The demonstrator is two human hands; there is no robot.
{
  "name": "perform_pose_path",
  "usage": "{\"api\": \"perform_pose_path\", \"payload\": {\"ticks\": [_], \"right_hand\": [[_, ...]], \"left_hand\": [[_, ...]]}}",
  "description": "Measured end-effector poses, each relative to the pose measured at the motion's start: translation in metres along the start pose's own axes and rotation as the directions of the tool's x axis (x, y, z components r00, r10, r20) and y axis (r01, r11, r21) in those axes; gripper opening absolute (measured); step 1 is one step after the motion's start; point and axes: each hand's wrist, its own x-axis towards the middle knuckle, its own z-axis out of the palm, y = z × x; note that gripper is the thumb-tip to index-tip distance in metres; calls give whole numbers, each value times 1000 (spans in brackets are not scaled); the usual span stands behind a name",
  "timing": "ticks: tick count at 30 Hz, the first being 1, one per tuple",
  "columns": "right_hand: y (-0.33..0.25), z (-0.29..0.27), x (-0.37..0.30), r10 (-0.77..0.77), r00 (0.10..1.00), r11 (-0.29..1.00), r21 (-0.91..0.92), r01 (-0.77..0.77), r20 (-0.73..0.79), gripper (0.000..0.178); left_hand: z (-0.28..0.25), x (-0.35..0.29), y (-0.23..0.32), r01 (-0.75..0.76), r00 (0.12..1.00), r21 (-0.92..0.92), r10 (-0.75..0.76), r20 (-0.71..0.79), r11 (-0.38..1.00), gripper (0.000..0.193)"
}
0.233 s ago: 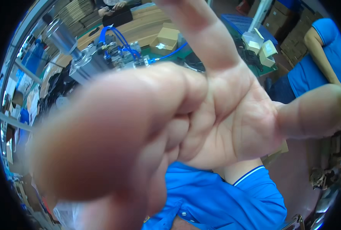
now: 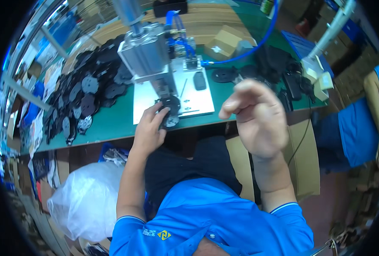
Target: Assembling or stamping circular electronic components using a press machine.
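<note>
Under a metal press point(image 2: 144, 55) on the work table, a black disc-shaped part point(image 2: 171, 113) sits at the front of a white base plate point(image 2: 144, 102). The fingers of my left hand point(image 2: 149, 130) close on the part's left side, below the press head; the fingertips are partly hidden. My right hand point(image 2: 259, 121) is raised in front of the table edge, right of the plate. Motion blurs it; its palm shows, the fingers are loosely bent, and I see nothing in it. A small dark flat piece point(image 2: 200, 80) lies on the plate.
Many black flat parts point(image 2: 91, 83) are heaped left of the press. Behind it runs a blue air hose point(image 2: 257, 49), beside a small cardboard box point(image 2: 225, 42). More black parts point(image 2: 279, 59) lie right. A white plastic bag point(image 2: 87, 198) stands below. Another person point(image 2: 362, 121) is at the right.
A hand that filled the view close to the camera has moved away, and the table and press now show. The view has shifted, too.
</note>
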Motion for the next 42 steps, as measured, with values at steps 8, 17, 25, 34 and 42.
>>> {"api": "perform_pose_path", "payload": {"ticks": [8,17,25,34,42], "right_hand": [[136,-40,-29,27,980,438,-884,165,196,44],[198,-43,-17,-35,953,310,-903,296,301,54],[210,-48,-30,-80,958,277,-916,288,277,55],[209,-46,-33,-97,946,231,-917,325,310,49],[213,-47,-29,-107,945,213,-922,324,308,50]], "left_hand": [[36,-8,-3,5,1000,-66,-6,-9,998,73],[27,-13,-10,91,994,-248,-102,-31,965,72],[25,10,-144,343,916,255,-262,-304,904,66],[34,-12,-161,473,879,434,-445,-172,766,64],[23,-5,-157,444,896,437,-394,-205,782,52]]}}
